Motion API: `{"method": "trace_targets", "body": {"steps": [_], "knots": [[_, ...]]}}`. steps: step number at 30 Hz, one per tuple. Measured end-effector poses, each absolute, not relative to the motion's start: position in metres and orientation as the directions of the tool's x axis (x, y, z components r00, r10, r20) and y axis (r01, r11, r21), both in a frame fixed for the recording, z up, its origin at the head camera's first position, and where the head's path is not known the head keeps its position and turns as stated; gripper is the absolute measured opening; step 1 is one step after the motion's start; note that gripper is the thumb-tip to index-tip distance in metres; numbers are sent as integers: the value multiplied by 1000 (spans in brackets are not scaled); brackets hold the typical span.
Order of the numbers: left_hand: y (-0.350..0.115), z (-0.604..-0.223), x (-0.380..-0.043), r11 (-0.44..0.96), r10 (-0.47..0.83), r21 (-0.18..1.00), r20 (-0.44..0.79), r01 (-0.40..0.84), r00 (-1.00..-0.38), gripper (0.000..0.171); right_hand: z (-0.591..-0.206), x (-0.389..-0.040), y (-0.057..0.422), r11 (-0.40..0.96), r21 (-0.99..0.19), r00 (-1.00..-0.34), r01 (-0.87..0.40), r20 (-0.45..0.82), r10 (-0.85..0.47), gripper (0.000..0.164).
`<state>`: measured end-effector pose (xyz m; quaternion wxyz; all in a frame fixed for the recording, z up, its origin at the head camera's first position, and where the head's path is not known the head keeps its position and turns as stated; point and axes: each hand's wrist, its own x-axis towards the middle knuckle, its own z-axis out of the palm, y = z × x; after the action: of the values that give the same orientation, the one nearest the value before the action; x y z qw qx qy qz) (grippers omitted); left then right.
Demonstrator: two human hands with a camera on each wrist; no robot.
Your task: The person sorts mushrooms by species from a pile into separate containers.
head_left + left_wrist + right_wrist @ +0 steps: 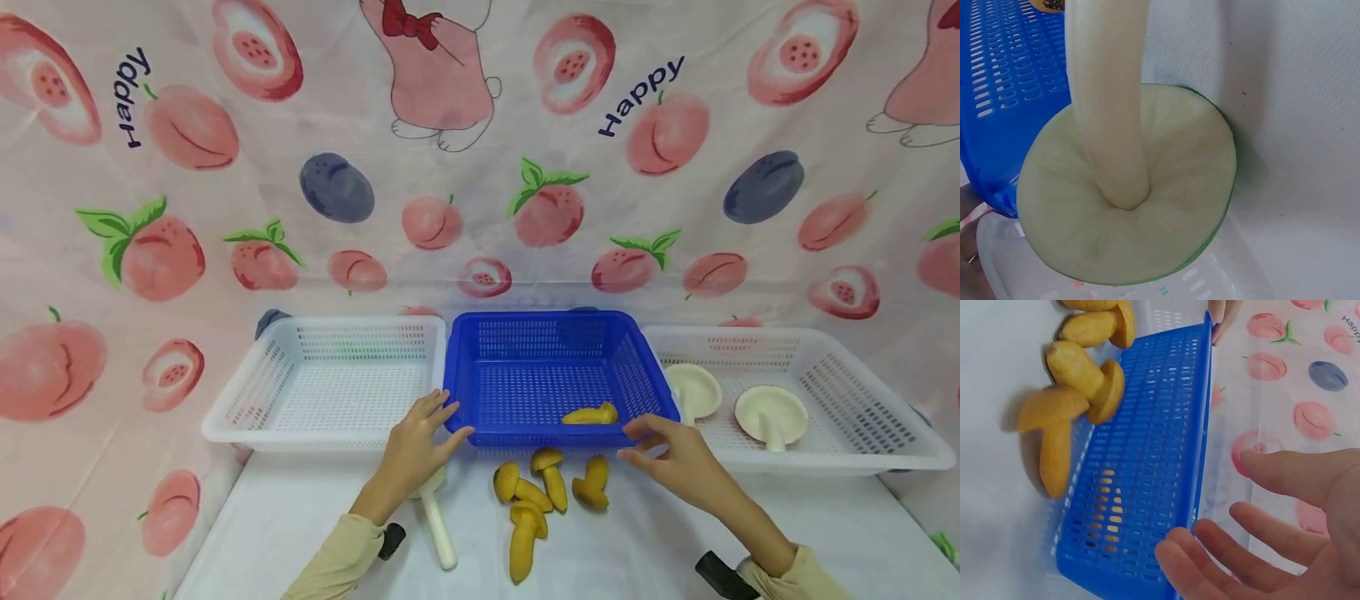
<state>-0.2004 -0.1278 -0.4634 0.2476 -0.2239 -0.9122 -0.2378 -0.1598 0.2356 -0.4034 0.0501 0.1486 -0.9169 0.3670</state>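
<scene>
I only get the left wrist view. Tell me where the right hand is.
Observer: The right hand is at the right end of the blue basket.
Operator: Tell me what lies inside that basket.
Observer: One yellow mushroom, near the front wall.
Operator: Now give me whatever stands next to the basket on the right.
Observer: A white basket holding two pale mushrooms.
</scene>
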Motion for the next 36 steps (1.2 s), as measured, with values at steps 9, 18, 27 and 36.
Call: {"method": "trace_targets", "body": {"steps": [9,18,27,36], "knots": [[-129,-464,-201,789,291,314,565,527,-772,48,-416,-152,227,683,-702,-979,-203,122,-166,26],[-129,-468,-200,785,287,323,566,528,-773,46,-431,-148,222,666,-738,-992,-108,35,-122,32],[-126,-467,-203,771,293,322,586,549,-756,47,-454,-151,219,663,-744,-996,-83,39,-80,40],[-126,-469,-203,777,296,292,612,557,-733,46,-479,-150,203,628,-776,-998,60,-54,29,46]]}}
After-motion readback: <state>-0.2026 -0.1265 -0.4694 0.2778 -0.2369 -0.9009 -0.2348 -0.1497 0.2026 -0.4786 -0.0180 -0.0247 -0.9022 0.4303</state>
